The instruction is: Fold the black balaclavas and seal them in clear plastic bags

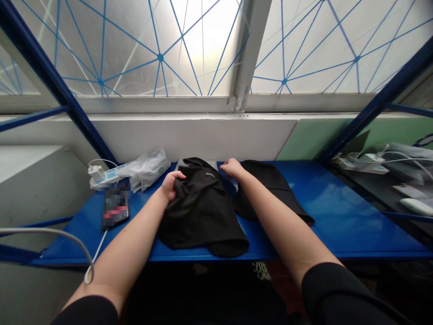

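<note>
A black fabric piece (206, 212) with small pale lettering near its top lies loosely creased on the blue shelf (338, 212). My left hand (171, 186) grips its upper left edge, thumb over the cloth. Just right of its top, my right hand (233, 168) is closed; whatever its fingers hold is hidden. Something pale shows just below those fingers. Partly behind my right forearm, a second black fabric piece (275, 187) lies flatter. A pale, flat item (212, 164) peeks out behind the first piece's top.
A white plastic bag (152, 167) and a power strip (113, 174) sit at the back left. In front of them is a phone (117, 205) with a cable. Blue metal posts slant up on both sides. At right, a lower dark surface holds a white mouse (417, 206).
</note>
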`<action>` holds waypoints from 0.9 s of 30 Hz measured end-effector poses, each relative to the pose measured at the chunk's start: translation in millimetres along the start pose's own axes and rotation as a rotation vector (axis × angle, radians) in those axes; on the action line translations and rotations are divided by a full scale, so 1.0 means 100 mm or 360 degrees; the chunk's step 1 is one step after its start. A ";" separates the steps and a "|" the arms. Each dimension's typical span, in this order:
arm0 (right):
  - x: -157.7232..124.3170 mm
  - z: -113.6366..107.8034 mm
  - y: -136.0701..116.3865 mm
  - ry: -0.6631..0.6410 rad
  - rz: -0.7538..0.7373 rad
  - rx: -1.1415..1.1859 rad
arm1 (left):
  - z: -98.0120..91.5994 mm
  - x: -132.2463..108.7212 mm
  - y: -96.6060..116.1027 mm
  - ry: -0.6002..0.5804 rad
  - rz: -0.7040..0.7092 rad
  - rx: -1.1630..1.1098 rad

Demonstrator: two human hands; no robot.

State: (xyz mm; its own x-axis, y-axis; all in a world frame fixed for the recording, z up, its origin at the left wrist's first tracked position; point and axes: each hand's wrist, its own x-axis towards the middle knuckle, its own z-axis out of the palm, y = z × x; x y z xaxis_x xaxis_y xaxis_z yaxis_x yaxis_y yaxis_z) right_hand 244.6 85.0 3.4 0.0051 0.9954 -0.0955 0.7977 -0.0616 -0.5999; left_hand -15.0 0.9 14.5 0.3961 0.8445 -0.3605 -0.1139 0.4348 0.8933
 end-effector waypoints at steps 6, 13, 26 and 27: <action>0.04 0.05 -0.05 0.0000 -0.0043 -0.0236 | 0.09 0.06 0.00 0.1226 0.0319 0.0920; -0.06 0.36 -0.02 0.0160 -0.0098 -0.0423 | 0.65 -0.23 -0.16 0.0287 0.1111 0.2285; 0.23 0.45 0.10 0.0478 -0.0203 0.0073 | 1.30 -0.22 -0.56 -0.0425 0.0975 0.2790; 0.26 0.45 0.11 0.0467 -0.0203 0.0098 | 1.31 -0.21 -0.55 -0.0439 0.0956 0.2796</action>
State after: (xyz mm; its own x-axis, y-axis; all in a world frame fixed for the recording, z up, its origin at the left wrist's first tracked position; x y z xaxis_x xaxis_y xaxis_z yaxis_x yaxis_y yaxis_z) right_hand 226.8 107.0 -41.4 0.0881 0.9734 0.2113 0.7652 0.0696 -0.6401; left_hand 102.0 -81.7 7.6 0.8006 0.5974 -0.0474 0.5968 -0.7876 0.1532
